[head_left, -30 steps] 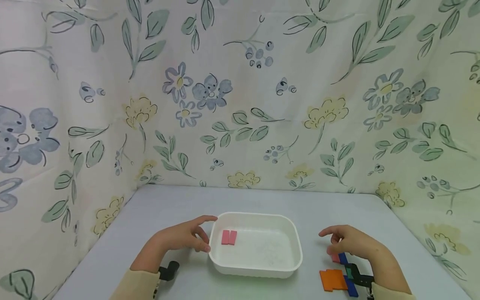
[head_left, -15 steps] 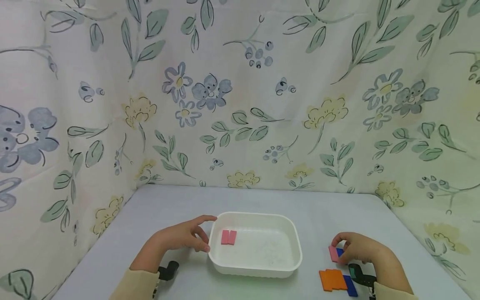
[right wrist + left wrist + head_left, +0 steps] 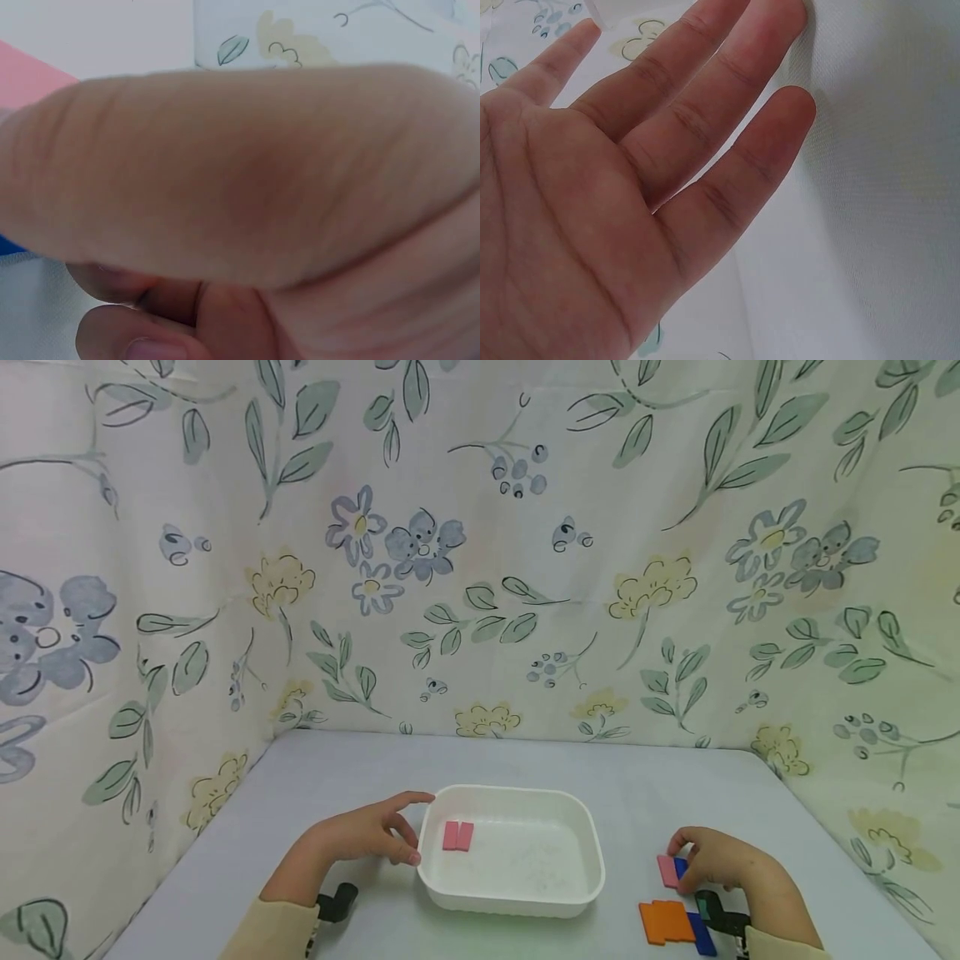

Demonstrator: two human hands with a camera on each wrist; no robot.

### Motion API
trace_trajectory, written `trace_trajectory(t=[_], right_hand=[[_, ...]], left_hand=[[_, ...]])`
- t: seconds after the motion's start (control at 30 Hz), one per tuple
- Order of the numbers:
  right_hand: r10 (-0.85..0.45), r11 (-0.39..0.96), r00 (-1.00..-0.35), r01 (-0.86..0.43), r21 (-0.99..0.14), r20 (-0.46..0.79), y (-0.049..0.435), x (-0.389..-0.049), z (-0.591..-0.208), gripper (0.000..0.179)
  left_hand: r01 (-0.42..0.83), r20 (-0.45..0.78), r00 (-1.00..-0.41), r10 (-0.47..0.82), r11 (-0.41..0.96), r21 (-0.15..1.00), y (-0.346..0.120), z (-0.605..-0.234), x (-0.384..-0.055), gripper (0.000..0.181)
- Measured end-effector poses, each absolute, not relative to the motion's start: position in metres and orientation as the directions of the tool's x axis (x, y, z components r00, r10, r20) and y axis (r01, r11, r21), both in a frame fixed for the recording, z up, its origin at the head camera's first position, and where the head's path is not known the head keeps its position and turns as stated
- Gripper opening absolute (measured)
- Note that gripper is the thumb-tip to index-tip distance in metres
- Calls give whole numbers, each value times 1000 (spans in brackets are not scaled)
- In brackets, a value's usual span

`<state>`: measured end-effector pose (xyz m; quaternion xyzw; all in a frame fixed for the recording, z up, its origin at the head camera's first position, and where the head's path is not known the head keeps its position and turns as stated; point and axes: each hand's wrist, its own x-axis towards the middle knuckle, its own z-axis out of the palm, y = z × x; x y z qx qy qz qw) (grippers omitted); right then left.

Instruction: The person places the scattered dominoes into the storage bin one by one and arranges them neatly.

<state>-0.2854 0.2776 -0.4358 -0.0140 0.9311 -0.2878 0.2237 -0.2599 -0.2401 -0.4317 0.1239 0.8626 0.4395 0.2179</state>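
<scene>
A white plastic tray sits mid-table with two small pink tiles lying side by side at its left inside. My left hand rests against the tray's left end, index finger at the far corner and thumb at the near side. In the left wrist view its fingers are extended and spread. My right hand pinches a pink tile between thumb and index finger, at its far and near edges. A blue tile lies just right of it, partly hidden by the hand.
Nearer the front, overlapping orange tiles lie against another blue tile, close to the right wrist's black camera. A second wrist camera is on the left arm. Floral cloth hangs around the white table.
My right hand has come down from a pointing pose, its thumb and index finger closing at the pink tile's edges. That tile shifted slightly left. The left hand and tray stayed in place.
</scene>
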Motion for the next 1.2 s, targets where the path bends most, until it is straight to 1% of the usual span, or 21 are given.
trace_trajectory(t=[0.3,0.53,0.83,1.03,1.2], right_hand=[[-154,829,-909,94,-551,-387,278,-285,-436,35],[-165,830,-938,34,-556,-305,273,-286,-436,31],[-191,800,-965,-47,-599,-179,264,-285,-428,35],[-222,785,-968,-104,-610,-121,253,-281,-417,38],[-247,773,-965,-139,-619,-91,235,-272,-402,39]], left_hand=[[21,-267,-874,405,581,814,-240,-431,-260,85],[16,-274,-876,397,592,806,-239,-429,-259,84],[21,-273,-878,393,601,799,-238,-430,-258,84],[24,-267,-879,396,595,803,-238,-429,-256,83],[21,-268,-880,392,597,802,-237,-429,-256,83]])
